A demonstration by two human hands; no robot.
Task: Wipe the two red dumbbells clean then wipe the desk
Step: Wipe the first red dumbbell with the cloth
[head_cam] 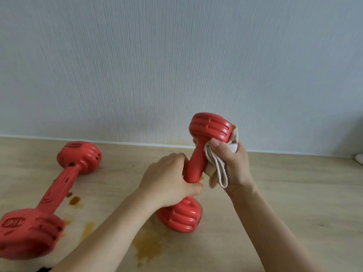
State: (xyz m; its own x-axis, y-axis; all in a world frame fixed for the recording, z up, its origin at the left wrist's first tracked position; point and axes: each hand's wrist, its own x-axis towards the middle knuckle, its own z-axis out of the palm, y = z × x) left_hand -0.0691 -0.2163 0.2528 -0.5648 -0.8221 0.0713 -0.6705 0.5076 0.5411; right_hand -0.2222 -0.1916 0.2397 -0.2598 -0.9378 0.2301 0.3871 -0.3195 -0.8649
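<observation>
Head cam, desk [294,203]: brown stains up front, unwiped.
L hand [169,179]: wrapped round upright dumbbell [193,167] handle, prob to steady it.
R hand [229,161]: clutching cloth [218,169] against handle under top head, wiping.
2nd dumbbell [49,193]: lying left, still spotted w/ grime.

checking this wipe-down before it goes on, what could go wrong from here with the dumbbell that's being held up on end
1. The held dumbbell stands tilted on one head, steadied only by the left hand; it could slip and tip.
2. Its lower head sits by the brown spill on the desk, so it may pick up dirt again.
3. The cloth in the right hand looks stained, so it may smear.
</observation>
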